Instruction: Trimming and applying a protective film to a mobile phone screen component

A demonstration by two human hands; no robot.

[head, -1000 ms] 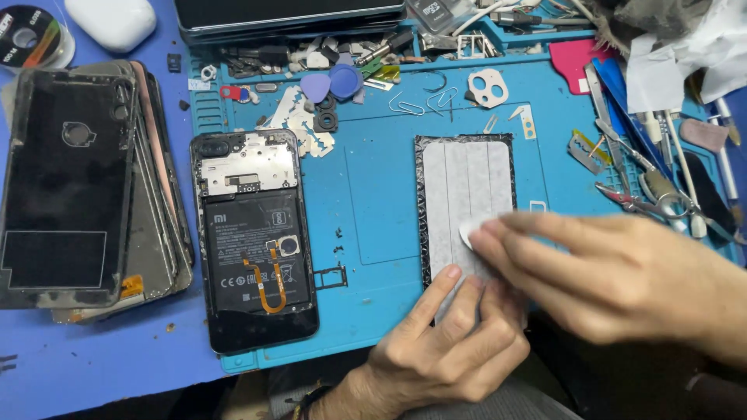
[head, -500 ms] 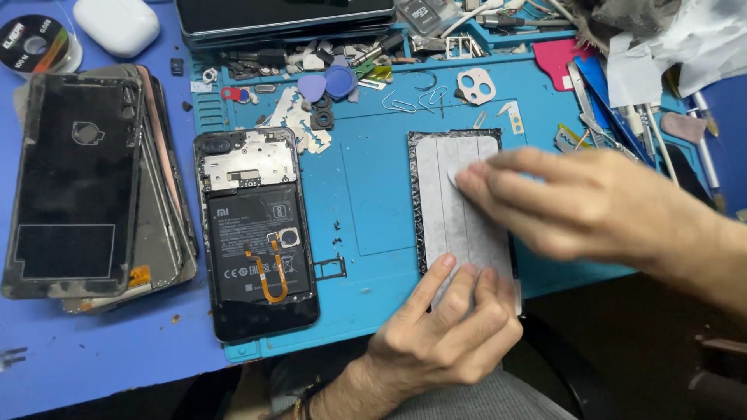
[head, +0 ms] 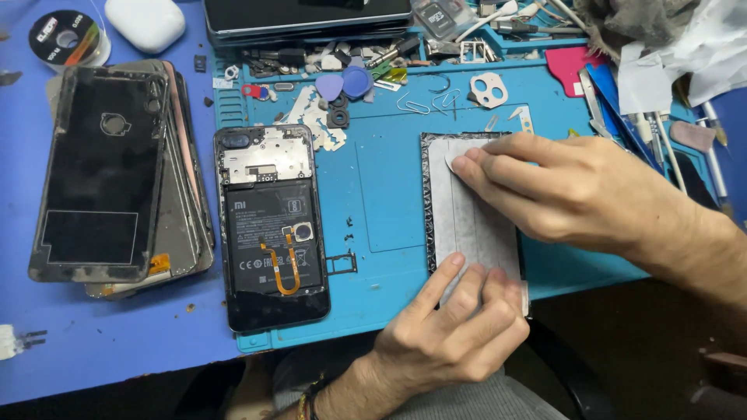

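Right of centre in the frame, a grey-white phone panel [head: 471,225] lies flat on the blue repair mat [head: 381,202]. The left hand [head: 451,327] rests spread on its lower end, fingers extended and flat, seemingly to keep it from sliding. The right hand [head: 568,187] comes in from the right edge with fingers pressed together over the panel's upper end, pinching a small pale plectrum-shaped tool [head: 454,162] against the surface, apparently to scrape or smooth it.

Left of the panel lies one opened phone [head: 272,225], back cover off, battery and orange flex cable showing. Further left, off the mat, several back covers sit in one stack [head: 117,179]; the exact count cannot be told. At the upper left are one spool [head: 66,39] and one white earbud case [head: 145,22]. Two blue picks [head: 346,83] lie near the mat's upper edge.
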